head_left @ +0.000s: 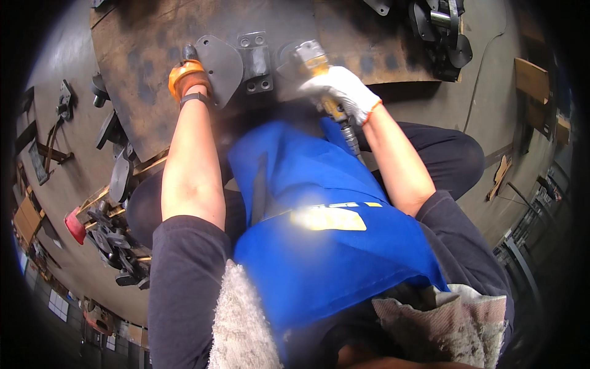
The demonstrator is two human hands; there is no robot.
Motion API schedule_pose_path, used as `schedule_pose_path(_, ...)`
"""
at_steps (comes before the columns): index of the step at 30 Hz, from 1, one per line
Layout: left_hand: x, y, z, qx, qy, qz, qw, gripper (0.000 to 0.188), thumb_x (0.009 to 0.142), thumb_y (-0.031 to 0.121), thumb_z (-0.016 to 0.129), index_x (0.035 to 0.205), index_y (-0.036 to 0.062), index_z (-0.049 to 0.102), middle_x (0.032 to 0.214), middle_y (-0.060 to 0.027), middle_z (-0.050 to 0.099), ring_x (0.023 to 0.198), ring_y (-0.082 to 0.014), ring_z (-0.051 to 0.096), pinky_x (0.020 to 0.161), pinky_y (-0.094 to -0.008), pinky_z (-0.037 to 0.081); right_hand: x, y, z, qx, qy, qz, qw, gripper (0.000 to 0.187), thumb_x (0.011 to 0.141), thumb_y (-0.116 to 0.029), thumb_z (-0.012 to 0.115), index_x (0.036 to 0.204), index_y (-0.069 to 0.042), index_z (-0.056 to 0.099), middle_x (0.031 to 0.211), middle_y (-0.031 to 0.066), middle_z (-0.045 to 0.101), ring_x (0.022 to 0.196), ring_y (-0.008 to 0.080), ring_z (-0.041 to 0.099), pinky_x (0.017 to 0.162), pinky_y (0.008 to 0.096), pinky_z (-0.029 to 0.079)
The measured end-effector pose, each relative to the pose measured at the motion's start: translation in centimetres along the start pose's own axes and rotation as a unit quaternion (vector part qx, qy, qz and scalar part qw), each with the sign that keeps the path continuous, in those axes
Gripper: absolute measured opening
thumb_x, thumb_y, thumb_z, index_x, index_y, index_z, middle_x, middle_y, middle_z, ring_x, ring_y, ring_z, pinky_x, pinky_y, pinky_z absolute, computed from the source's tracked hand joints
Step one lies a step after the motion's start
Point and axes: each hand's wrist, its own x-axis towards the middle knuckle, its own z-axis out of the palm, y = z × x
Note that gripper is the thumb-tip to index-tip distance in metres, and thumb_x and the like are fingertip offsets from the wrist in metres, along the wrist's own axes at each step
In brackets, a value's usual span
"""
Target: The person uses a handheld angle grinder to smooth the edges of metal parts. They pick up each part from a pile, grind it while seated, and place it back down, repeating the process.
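Note:
A dark grey metal part (222, 71) lies on the worktable, with a rounded plate on the left and a bracket (257, 61) with several holes in the middle. My left hand (187, 80), in an orange glove, is closed at the plate's left edge, by a dark rounded stub (189, 53); its fingertips are partly hidden. In a white glove, my right hand (344, 89) grips a yellow air tool (335, 109) with a silver head and a hose coupling at its lower end. The blurred head is over the part's right plate (287, 58); whether they touch, I cannot tell.
The stained brown worktable (144, 98) spans the top. Dark metal assemblies (439, 37) sit at its far right corner. Several similar parts (117, 243) are piled at the lower left. A red object (75, 226) is beside them. Cardboard (531, 80) stands at right.

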Motion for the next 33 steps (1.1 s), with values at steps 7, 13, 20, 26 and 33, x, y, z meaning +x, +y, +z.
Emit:
schedule_pose_path(7, -3.4, 3.5, -3.7, -0.124, -0.022, -0.093, 0.988, 0.082, 0.087, 0.076, 0.048, 0.115, 0.0014, 0.07, 0.114, -0.0214, 0.07, 0.111, -0.0355, 0.064, 0.093, -0.0461, 0.049, -7.7, -3.8, -6.7, 0.191, 0.063, -0.065, 0.977, 0.033, 0.086, -0.02, 0.073, 0.109, 0.002, 0.066, 0.087, 0.0095, 0.069, 0.075, 0.0173, 0.067, 0.073, 0.0302, 0.057)
schedule_pose_path(13, 1.1, -1.4, 2.6, 0.13, 0.016, 0.108, 0.985, 0.039, 0.099, 0.041, 0.049, 0.108, 0.0093, 0.071, 0.117, -0.013, 0.069, 0.112, -0.0264, 0.066, 0.093, -0.0392, 0.053, -16.1, -6.3, -10.5, 0.344, 0.05, -0.158, 0.924, 0.04, 0.088, -0.015, 0.068, 0.122, 0.002, 0.057, 0.126, 0.0193, 0.057, 0.102, 0.0256, 0.064, 0.089, 0.0365, 0.057)
schedule_pose_path(20, -1.7, -1.0, -1.8, -0.188, -0.023, 0.049, 0.981, 0.053, 0.086, 0.045, 0.063, 0.114, 0.0005, 0.07, 0.116, -0.0237, 0.068, 0.113, -0.0383, 0.063, 0.094, -0.0406, 0.051, -12.8, -6.6, -9.2, 0.396, 0.077, -0.168, 0.9, 0.03, 0.088, -0.01, 0.067, 0.11, 0.008, 0.059, 0.107, 0.0186, 0.062, 0.086, 0.0244, 0.064, 0.077, 0.033, 0.055)
schedule_pose_path(26, -6.9, -1.3, -8.2, -0.211, -0.112, -0.003, 0.971, 0.056, 0.091, 0.049, 0.057, 0.118, 0.0012, 0.067, 0.124, -0.023, 0.064, 0.12, -0.0395, 0.058, 0.1, -0.0427, 0.048, -12.8, -8.4, -8.3, 0.345, 0.052, -0.118, 0.93, 0.034, 0.089, -0.014, 0.068, 0.112, 0.009, 0.059, 0.094, 0.0136, 0.065, 0.075, 0.0212, 0.064, 0.071, 0.0308, 0.055)
schedule_pose_path(33, -7.4, -9.0, -20.7, -0.104, -0.01, -0.034, 0.994, 0.053, 0.088, 0.052, 0.061, 0.111, 0.0058, 0.072, 0.117, -0.0233, 0.067, 0.113, -0.04, 0.062, 0.094, -0.0448, 0.05, -13.4, -9.6, -7.9, 0.317, 0.017, -0.122, 0.94, 0.028, 0.092, -0.014, 0.067, 0.11, 0.006, 0.06, 0.089, 0.0126, 0.065, 0.072, 0.0202, 0.065, 0.066, 0.0271, 0.057)
